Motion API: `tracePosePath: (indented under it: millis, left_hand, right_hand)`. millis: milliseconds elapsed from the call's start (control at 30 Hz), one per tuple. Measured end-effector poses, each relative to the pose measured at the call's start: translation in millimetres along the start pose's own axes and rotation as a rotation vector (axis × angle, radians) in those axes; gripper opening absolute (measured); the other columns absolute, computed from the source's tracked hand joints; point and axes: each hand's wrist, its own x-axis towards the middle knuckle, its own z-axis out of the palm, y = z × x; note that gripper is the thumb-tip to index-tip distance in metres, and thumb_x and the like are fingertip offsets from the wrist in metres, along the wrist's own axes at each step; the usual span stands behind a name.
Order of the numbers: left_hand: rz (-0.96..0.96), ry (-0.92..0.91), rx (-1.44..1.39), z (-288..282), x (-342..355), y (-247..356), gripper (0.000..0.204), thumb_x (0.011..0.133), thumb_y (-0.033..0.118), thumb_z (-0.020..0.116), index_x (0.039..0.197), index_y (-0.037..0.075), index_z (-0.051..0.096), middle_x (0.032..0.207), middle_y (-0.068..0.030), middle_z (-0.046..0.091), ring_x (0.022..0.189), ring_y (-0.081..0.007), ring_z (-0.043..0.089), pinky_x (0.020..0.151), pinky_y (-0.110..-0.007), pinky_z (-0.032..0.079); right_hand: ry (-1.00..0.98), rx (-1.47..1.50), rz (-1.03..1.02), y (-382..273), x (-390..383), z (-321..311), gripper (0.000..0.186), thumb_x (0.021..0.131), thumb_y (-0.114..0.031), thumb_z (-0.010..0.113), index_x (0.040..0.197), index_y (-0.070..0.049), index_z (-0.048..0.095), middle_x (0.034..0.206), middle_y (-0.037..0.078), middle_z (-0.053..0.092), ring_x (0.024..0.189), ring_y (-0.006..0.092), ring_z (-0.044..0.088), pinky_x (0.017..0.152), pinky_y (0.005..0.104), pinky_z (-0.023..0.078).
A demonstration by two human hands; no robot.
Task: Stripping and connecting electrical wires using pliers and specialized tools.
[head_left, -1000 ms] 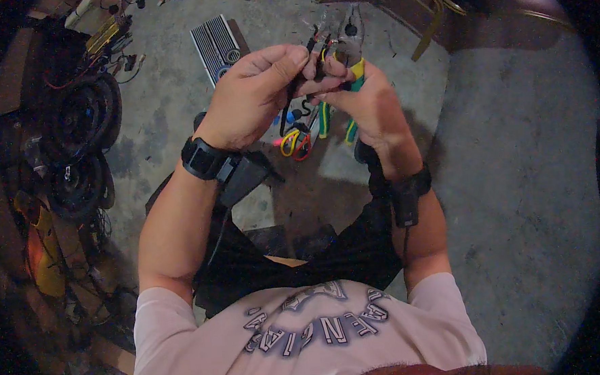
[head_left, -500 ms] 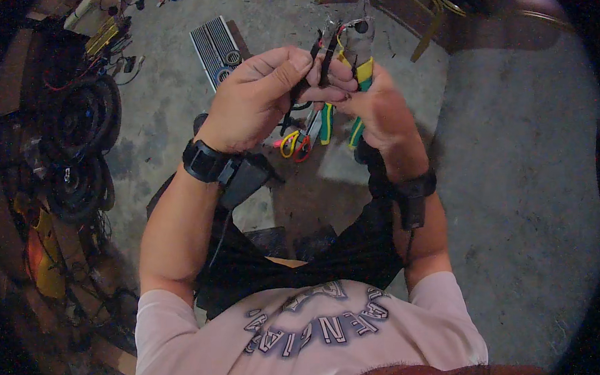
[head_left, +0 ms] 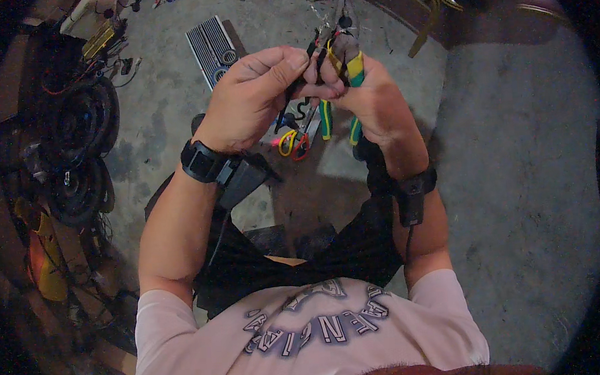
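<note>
My left hand (head_left: 257,88) is closed, its thumb and forefinger pinching a black cable (head_left: 313,53). Thin loose strands stick out at the cable's far end. Close beside it, my right hand (head_left: 380,105) is wrapped around pliers (head_left: 355,69) with green-and-yellow handles. Their metal jaws point away from me, next to the cable end; I cannot tell whether they touch the strands. Some right fingers also lie against the cable. Beneath the hands, scissors (head_left: 301,147) with yellow and red finger loops lie low between my knees.
On the floor ahead lies a silver finned panel (head_left: 204,50) with round parts. Black ring-shaped parts (head_left: 79,121) and tangled cables crowd the left side. A gold-coloured metal frame (head_left: 427,24) stands at the far right. Dark straps with small devices (head_left: 204,162) circle both wrists.
The pliers have turned so that their jaws point more straight away from me, and have shifted slightly left. My left hand keeps its pinch on the cable.
</note>
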Motion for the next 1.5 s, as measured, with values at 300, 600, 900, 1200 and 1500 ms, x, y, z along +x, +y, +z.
tracePosePath:
  millis: [300,600,900,1200,1500]
  left_hand:
    - [0.032,0.093,0.074,4,4,0,0.030,0.103,0.021,0.048,0.105,-0.005,0.062,0.108,-0.0172,0.066,0.102,-0.0253,0.064,0.092,-0.035,0.050]
    - [0.029,0.125,0.221,-9,3,0,0.030,0.102,0.022,0.052,0.109,-0.005,0.065,0.104,-0.0100,0.068,0.094,-0.0170,0.064,0.087,-0.028,0.050]
    - [0.010,0.175,0.307,2,4,6,0.029,0.102,0.024,0.053,0.103,-0.002,0.066,0.094,-0.0058,0.068,0.083,-0.0133,0.064,0.079,-0.025,0.049]
    - [0.017,0.169,0.391,2,2,9,0.029,0.102,0.023,0.053,0.102,-0.004,0.066,0.092,-0.0062,0.067,0.081,-0.0127,0.063,0.077,-0.026,0.050]
    - [0.022,0.169,0.417,1,2,9,0.027,0.102,0.020,0.053,0.101,-0.004,0.066,0.093,-0.0064,0.067,0.081,-0.0129,0.062,0.076,-0.027,0.051]
  right_hand:
    - [0.351,0.128,-0.136,-2,-2,6,0.020,0.082,-0.003,0.070,0.100,-0.002,0.062,0.094,0.005,0.069,0.084,0.0144,0.066,0.077,0.0301,0.053]
    - [0.314,-0.018,-0.248,-38,-6,23,0.021,0.085,-0.001,0.064,0.104,-0.001,0.056,0.095,0.012,0.067,0.086,0.0193,0.064,0.075,0.0336,0.053]
    - [0.349,0.030,-0.344,-29,-1,22,0.014,0.085,-0.008,0.072,0.093,-0.001,0.064,0.084,0.006,0.070,0.076,0.0129,0.067,0.071,0.0275,0.054]
    - [0.380,0.002,-0.321,-29,1,25,0.017,0.082,-0.009,0.076,0.093,-0.002,0.064,0.084,0.005,0.070,0.075,0.0128,0.067,0.069,0.0263,0.054]
    - [0.390,-0.024,-0.275,-35,1,29,0.015,0.080,-0.002,0.074,0.092,-0.001,0.065,0.084,0.005,0.070,0.074,0.0123,0.067,0.069,0.0263,0.055]
